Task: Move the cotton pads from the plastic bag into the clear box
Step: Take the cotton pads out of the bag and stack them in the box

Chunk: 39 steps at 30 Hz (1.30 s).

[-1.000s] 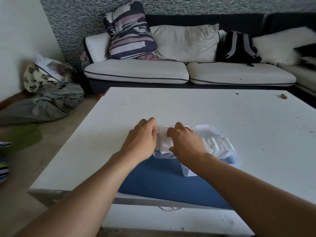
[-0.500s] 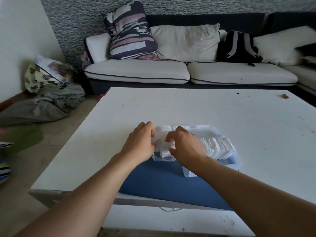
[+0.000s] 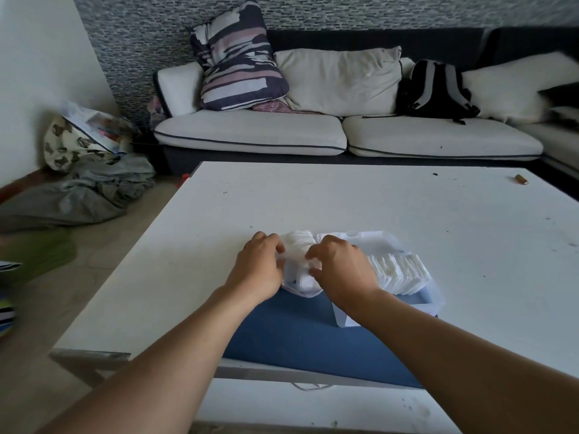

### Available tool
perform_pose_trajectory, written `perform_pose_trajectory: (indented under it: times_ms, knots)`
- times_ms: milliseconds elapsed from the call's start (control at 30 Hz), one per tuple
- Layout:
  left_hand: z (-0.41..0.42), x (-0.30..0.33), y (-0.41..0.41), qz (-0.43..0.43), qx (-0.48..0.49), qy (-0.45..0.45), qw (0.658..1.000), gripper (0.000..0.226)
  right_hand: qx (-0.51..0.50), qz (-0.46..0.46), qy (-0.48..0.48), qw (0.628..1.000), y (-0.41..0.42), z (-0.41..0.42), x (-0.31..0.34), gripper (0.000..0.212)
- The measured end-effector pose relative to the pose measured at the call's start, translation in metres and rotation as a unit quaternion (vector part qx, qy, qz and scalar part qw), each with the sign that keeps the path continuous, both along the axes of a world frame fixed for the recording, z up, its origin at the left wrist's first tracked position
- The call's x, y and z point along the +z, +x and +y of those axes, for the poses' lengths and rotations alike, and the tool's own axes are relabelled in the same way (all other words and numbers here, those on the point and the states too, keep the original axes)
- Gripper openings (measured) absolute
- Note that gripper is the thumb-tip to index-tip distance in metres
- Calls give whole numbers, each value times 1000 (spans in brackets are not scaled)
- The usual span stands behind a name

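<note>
Your left hand and right hand both have fingers curled around the plastic bag, a batch of cotton pads bulging out of its top. The bag sits on the blue mat, touching the left end of the clear box, which already holds a row of pads. Risk: squeeze unevenly and loose pads likely spill onto the counter or topple the row. The near counter edge is close behind your wrists; there's plenty of open counter ahead and to the right.
</note>
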<state>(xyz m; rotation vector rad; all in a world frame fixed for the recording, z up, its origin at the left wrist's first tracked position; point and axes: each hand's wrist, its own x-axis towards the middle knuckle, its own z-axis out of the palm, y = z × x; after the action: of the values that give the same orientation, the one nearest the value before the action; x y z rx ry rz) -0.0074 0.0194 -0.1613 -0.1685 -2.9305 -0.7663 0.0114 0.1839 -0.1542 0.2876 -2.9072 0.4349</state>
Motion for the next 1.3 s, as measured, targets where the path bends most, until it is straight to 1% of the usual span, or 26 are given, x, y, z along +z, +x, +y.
perform_pose_trajectory:
  times_ms: [67, 233, 300, 400, 467, 533, 633, 667, 700, 733, 767, 800, 833, 867, 900, 933, 967, 1000, 1033, 1067, 1100, 1133, 1167, 1200, 1267, 1300]
  knots:
    - [-1, -1, -1, 0, 3, 0, 1000, 18, -1, 4, 7, 1000, 0, -2, 0, 16]
    - [-4, -2, -4, -3, 20, 3, 1000, 18, 17, 17, 5, 1000, 0, -6, 2, 23]
    - [-4, -2, -3, -7, 17, 6, 1000, 17, 16, 3, 16, 1000, -1, -7, 3, 28]
    - [-2, -3, -2, -14, 4, 0, 1000, 15, 2, -26, 30, 999, 2, -8, 3, 16]
    - [-1, -4, -1, -20, 0, -11, 1000, 19, 7, -40, 26, 999, 3, -8, 3, 13]
    - [1, -6, 2, -24, 7, -42, 999, 26, 28, -53, 11, 998, 4, -6, 5, 12]
    - [2, -6, 4, -22, 32, -73, 997, 26, 89, -51, -6, 995, 7, -5, 16, 9]
    - [1, -5, 5, -33, 43, -76, 996, 29, 103, -47, -40, 993, 9, -5, 21, 10]
    - [0, -4, 5, -41, 47, -80, 995, 33, 109, -46, -95, 988, 11, -4, 27, 11]
    - [-1, -4, 4, -48, 45, -82, 994, 35, 108, -55, -166, 979, 12, -2, 34, 12]
    - [-2, -4, 3, -55, 40, -77, 995, 35, 104, -72, -247, 961, 14, 0, 41, 11]
    - [-3, 0, 3, -67, 35, -64, 995, 35, 97, -96, -339, 931, 15, 5, 46, 10]
    - [-5, 3, 1, -84, 30, -52, 995, 38, 81, -123, -435, 888, 15, 11, 49, 10]
    - [-5, 10, 1, -112, 21, -44, 992, 46, 64, -153, -524, 835, 15, 18, 52, 11]
    - [-6, 18, 1, -150, 8, -34, 988, 60, 50, -179, -593, 784, 15, 23, 53, 13]
    - [-6, 29, 3, -190, -9, -1, 982, 76, 37, -193, -634, 748, 15, 26, 54, 17]
    - [-5, 40, 5, -207, -18, 76, 975, 86, 28, -199, -655, 728, 15, 28, 55, 23]
    - [-1, 51, 10, -210, -16, 195, 958, 83, 26, -202, -666, 718, 15, 28, 55, 28]
    - [5, 60, 16, -208, -5, 339, 917, 69, 28, -203, -669, 714, 15, 27, 55, 31]
    - [13, 69, 24, -211, 10, 480, 851, 51, 34, -206, -670, 712, 15, 24, 55, 32]
    - [22, 75, 30, -222, 26, 592, 774, 39, 44, -209, -669, 712, 16, 20, 54, 32]
    - [31, 80, 37, -240, 40, 659, 712, 38, 59, -209, -666, 714, 17, 17, 52, 33]
    - [39, 79, 41, -258, 53, 692, 672, 45, 75, -203, -653, 726, 17, 13, 50, 36]
    - [47, 79, 45, -272, 67, 709, 648, 52, 85, -193, -628, 749, 18, 9, 49, 41]
    - [55, 77, 49, -282, 92, 725, 621, 52, 92, -168, -560, 806, 19, 5, 50, 50]
    - [57, 76, 50, -292, 91, 731, 610, 48, 90, -157, -540, 822, 19, 4, 51, 55]
